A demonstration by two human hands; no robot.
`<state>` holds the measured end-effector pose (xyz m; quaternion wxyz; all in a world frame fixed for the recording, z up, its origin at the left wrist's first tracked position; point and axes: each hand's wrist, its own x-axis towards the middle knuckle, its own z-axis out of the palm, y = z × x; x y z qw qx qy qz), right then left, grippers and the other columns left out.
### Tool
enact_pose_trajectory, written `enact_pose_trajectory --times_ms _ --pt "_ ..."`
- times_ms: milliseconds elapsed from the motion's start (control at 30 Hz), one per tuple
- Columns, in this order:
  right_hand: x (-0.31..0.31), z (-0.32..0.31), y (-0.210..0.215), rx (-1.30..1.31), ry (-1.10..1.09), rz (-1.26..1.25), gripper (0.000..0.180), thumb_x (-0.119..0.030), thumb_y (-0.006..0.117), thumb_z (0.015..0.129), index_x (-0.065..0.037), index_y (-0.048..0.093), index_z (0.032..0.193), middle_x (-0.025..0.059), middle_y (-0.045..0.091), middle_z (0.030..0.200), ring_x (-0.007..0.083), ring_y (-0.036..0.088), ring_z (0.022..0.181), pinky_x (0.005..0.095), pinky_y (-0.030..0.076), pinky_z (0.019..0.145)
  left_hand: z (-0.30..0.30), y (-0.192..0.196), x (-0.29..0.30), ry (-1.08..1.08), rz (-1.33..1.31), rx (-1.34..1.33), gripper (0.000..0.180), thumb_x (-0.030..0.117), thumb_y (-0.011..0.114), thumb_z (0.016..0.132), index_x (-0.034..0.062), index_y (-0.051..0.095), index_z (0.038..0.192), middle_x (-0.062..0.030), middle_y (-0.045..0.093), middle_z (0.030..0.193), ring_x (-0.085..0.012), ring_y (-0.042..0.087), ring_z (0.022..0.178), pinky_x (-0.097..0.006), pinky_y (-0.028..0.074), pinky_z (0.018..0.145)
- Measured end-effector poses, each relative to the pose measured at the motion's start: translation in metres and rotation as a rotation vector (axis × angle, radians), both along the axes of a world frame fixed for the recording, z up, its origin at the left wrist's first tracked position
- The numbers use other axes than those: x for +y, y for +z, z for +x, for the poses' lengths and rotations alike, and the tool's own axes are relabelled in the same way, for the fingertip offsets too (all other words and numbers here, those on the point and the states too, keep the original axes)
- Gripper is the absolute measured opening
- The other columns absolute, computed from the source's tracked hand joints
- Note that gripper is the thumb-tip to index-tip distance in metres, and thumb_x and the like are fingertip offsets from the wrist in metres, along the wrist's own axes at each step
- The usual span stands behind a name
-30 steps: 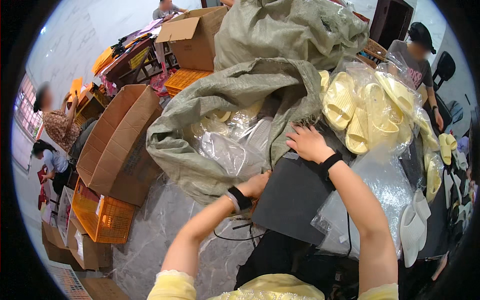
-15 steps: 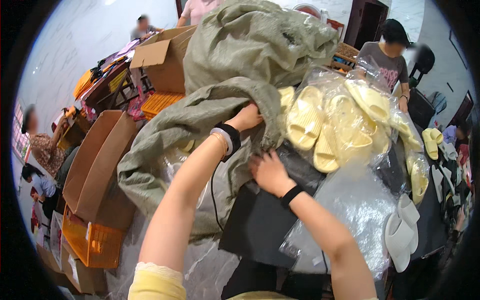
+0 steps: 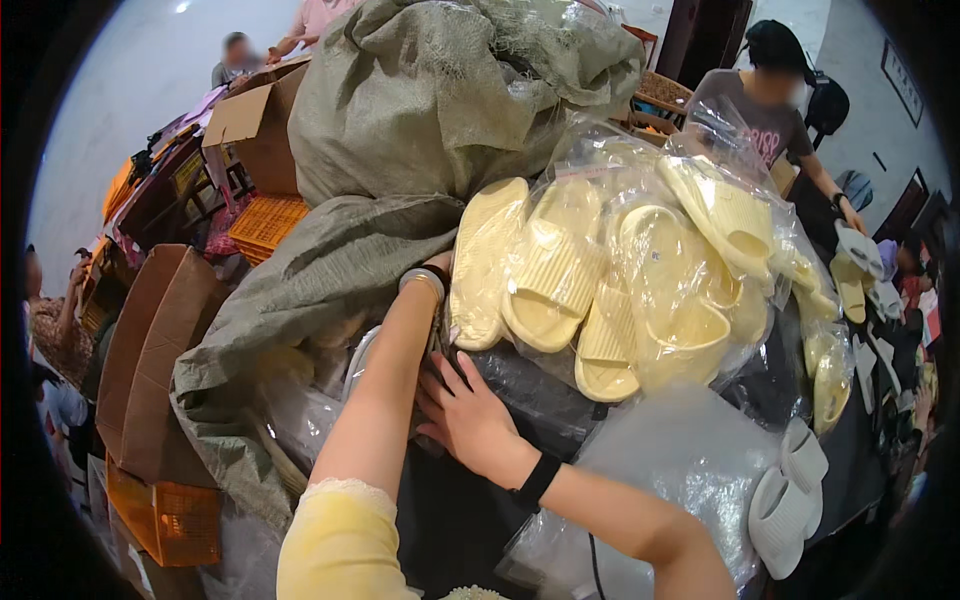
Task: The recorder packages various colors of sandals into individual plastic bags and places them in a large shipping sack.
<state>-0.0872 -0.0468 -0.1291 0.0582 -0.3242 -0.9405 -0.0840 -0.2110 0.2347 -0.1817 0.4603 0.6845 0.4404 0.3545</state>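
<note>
My left hand [image 3: 441, 261] reaches to the folded rim of a grey-green woven sack [image 3: 330, 245]. Its fingers are hidden between the cloth and a pale yellow slipper [image 3: 488, 262]. Inside the open sack, clear plastic bags [image 3: 300, 415] with pale contents show beside my forearm. Lower down, my right hand [image 3: 470, 420] lies with fingers spread at the sack's edge, over the black tabletop [image 3: 450, 510]. Right of both hands, several more yellow slippers in clear bags [image 3: 660, 290] are heaped on the table.
A second, bulging sack [image 3: 450, 100] stands behind. Flat clear plastic bags [image 3: 660, 470] and white slippers [image 3: 785, 510] lie at the right. Cardboard boxes [image 3: 150, 370] and an orange crate [image 3: 185, 525] stand at the left. A co-worker [image 3: 760, 110] is at the far right.
My view has shifted. The sack's rim beside the slippers is lower, and more of the leftmost yellow slipper shows. My left hand has moved down toward my right hand, its fingers now out of sight.
</note>
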Motion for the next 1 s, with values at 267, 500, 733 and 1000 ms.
enact_pose_trajectory --times_ms 267,500,733,1000 --pt "-0.008 -0.024 0.001 0.109 0.117 -0.086 0.041 -0.038 0.046 0.09 -0.011 0.055 0.12 0.0055 0.043 0.134 0.0244 0.03 0.131 0.0475 0.024 0.105 -0.088 -0.003 -0.036 -0.161 0.038 0.179 0.035 0.022 0.052 0.087 0.0026 0.059 0.116 -0.0105 0.059 0.12 -0.0177 0.053 0.111 -0.029 0.041 0.091" --pt "0.017 0.012 -0.02 0.128 -0.022 -0.081 0.039 -0.035 0.043 0.092 -0.012 0.054 0.121 0.0054 0.041 0.137 0.0262 0.026 0.134 0.0487 0.023 0.106 -0.089 0.094 -0.165 -0.332 0.184 1.034 0.039 0.033 0.05 0.082 -0.0006 0.066 0.095 -0.0236 0.064 0.091 -0.037 0.061 0.088 -0.043 0.046 0.081" --pt "-0.006 -0.023 -0.009 0.108 0.055 -0.13 0.04 -0.034 0.041 0.094 -0.013 0.05 0.127 0.0051 0.035 0.142 0.0265 0.021 0.137 0.05 0.021 0.107 -0.289 0.13 -0.149 0.663 1.176 2.034 0.044 0.02 0.056 0.079 0.0032 0.055 0.119 -0.0168 0.045 0.133 -0.0239 0.054 0.111 -0.036 0.045 0.092" --pt "-0.006 -0.008 -0.007 0.024 -0.063 -0.233 0.045 -0.036 0.039 0.094 -0.014 0.04 0.133 0.006 0.027 0.146 0.028 0.021 0.136 0.052 0.025 0.106 -0.157 0.073 -0.2 0.187 0.37 1.184 0.026 0.016 0.064 0.069 -0.0002 0.064 0.09 -0.0202 0.065 0.085 -0.0358 0.063 0.082 -0.042 0.051 0.071"
